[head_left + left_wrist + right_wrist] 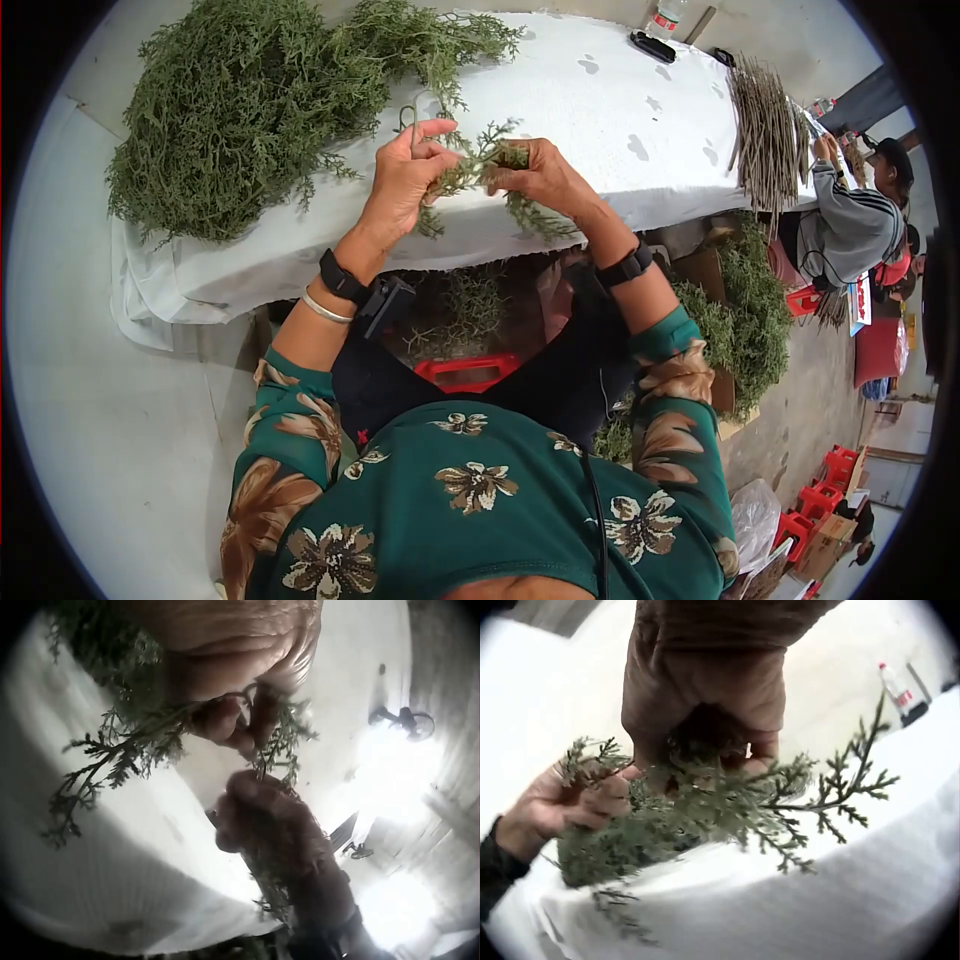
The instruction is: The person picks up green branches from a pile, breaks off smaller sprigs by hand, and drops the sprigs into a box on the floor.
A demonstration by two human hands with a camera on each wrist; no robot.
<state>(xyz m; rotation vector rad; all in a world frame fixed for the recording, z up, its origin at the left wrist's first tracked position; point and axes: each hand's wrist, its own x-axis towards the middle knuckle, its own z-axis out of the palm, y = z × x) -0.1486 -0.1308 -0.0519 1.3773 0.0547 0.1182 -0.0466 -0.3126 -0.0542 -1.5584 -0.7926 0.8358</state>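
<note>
Over the near edge of the cloth-covered table, my two hands hold a green leafy sprig [462, 176] between them. My left hand [402, 185] pinches it between thumb and fingers, and a thin curved stem [408, 118] loops up beside the index finger. A few inches to the right, my right hand [545, 180] grips the other part, its fingers curled round the stems. In the right wrist view a leafy branch tip [832, 802] sticks out past the right hand. The left wrist view shows another branch [97, 769] trailing from the left hand's fingers.
A large heap of greenery [230, 110] covers the left of the white cloth [600, 110]. Brown sticks [765, 130] lie at the right end; a bottle [665, 18] and black object [652, 46] stand at the back. More greenery [745, 320] fills a box at right. Another person [850, 215] sits beyond.
</note>
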